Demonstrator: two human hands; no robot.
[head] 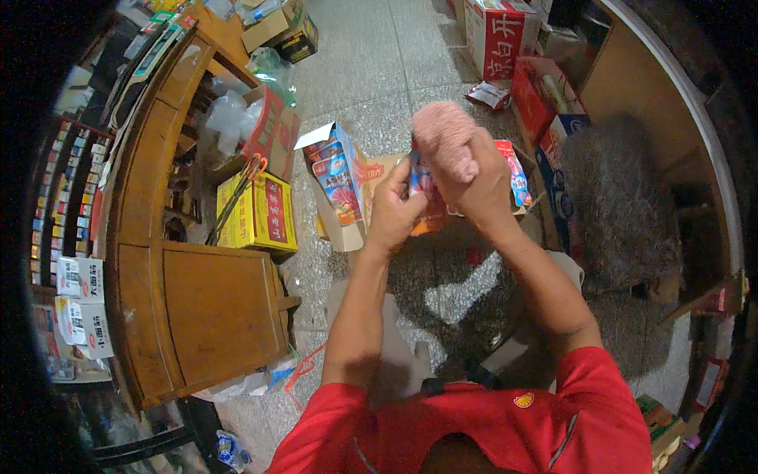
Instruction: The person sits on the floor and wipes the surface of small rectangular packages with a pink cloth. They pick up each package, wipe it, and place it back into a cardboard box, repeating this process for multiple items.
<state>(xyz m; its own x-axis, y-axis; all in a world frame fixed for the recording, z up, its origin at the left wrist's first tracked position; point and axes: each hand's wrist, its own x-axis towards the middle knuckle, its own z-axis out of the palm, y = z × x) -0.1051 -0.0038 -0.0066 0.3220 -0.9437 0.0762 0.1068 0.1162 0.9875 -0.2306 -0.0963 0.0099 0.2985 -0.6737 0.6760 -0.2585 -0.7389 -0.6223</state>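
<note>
My left hand grips the edge of a blue, red and orange printed packet, with the thumb across its front. In my right hand is a bunched pink cloth, held against or just over the packet's upper part; the cloth and fingers hide much of it. Beneath both hands stands an open cardboard carton. A similar printed packet or box with a raised white flap is at the carton's left side. Another matching packet shows at the right, beyond my right forearm.
A wooden desk stands at the left, beside a yellow carton with orange-handled scissors on it. Red and white cartons line the right. A foil packet lies on the speckled floor. A dark plastic-covered bulk is at the right.
</note>
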